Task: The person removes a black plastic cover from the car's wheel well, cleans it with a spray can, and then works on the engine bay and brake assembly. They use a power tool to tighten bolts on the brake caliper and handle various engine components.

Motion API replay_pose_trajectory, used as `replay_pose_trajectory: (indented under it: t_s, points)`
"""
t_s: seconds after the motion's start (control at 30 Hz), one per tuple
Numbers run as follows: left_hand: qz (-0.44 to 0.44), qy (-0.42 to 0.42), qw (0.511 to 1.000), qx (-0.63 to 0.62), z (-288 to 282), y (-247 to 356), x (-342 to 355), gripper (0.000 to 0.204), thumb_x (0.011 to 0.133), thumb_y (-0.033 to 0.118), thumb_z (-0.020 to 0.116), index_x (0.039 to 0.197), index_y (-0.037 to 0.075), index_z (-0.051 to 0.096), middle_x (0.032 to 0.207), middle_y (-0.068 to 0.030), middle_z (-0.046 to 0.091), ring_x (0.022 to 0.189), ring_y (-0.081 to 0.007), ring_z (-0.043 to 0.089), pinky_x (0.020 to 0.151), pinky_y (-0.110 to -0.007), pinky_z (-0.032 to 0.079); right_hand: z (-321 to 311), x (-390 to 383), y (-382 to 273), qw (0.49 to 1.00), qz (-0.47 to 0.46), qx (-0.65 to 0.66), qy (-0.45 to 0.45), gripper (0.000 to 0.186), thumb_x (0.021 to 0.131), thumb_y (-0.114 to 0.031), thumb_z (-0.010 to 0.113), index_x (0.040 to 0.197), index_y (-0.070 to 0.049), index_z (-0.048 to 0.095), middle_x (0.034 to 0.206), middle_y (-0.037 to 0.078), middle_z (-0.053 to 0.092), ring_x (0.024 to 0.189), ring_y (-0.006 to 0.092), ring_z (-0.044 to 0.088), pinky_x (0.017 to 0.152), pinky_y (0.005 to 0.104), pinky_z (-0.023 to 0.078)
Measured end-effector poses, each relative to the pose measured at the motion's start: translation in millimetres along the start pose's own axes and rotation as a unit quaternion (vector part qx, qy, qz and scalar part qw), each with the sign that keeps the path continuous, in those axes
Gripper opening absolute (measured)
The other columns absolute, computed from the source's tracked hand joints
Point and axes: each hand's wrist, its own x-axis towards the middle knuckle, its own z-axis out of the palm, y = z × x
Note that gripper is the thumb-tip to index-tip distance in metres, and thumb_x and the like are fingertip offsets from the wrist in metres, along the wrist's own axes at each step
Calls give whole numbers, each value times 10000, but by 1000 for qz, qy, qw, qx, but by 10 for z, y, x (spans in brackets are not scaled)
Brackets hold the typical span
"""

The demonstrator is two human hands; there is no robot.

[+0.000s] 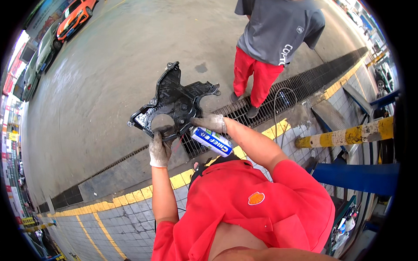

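Note:
A black timing cover (pixel 185 105) with an irregular outline, bolt lugs and a large round hole is held up in front of me. It looks wet, with whitish foam or glare at its left corner. My left hand (pixel 160 150), in a soiled white glove, grips its lower edge beside the hole. Close to the cover's lower right edge is my gloved right hand (pixel 211 123), closed around the top of a blue and white spray can (pixel 212 142). A thin red straw shows between the can and my left hand. The right fingertips are partly hidden.
A person in a grey shirt and red trousers (pixel 259 71) stands ahead to the right, beside a floor drain grate (pixel 335 69). A yellow-and-white bar (pixel 348 135) and a blue lift arm (pixel 355 177) are at my right. Cars, including an orange car (pixel 74 21), stand far left.

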Motion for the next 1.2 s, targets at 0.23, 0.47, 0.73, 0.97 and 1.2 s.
replay_pose_trajectory:
  t_s: [0.23,0.47,0.73,0.97,1.2]
  points:
    - [7,-20,1000,-21,70,-45,0,462,1065,426,608,1271,12,603,1326,-188,663,1216,-346,677,1017,-544,592,5,-371,-312,996,-47,-71,0,524,1049,-511,553,1146,-25,721,916,48,734,810,152,673,741,353,541]
    - [10,103,983,-152,26,-312,5,413,1102,413,538,1229,28,615,1233,-156,695,1170,-341,687,998,-532,595,-63,-281,33,999,-29,-44,-6,551,1064,-389,524,1464,-14,572,1409,172,650,1294,246,596,1127,373,433]
    - [-31,277,931,-236,-106,-427,12,379,1138,373,453,1117,39,633,1136,-146,726,1128,-330,690,1030,-570,565,-585,-663,1872,892,127,421,106,500,1029,-618,571,913,-140,657,732,28,681,626,155,676,548,369,587]
    - [-58,110,992,34,-644,-1083,5,420,1120,286,466,1361,-11,639,1380,-115,682,1257,-241,631,1155,-413,462,-494,-1817,2976,851,178,371,326,518,998,-639,616,989,-136,740,830,32,746,693,173,713,650,381,586]
    - [-251,232,935,-99,268,-1626,-66,548,1114,375,501,1347,-118,549,1409,-236,611,1297,-379,594,1170,-538,497,89,-3036,3823,688,168,580,402,641,962,-720,602,871,-90,675,738,117,728,572,234,706,555,394,604]
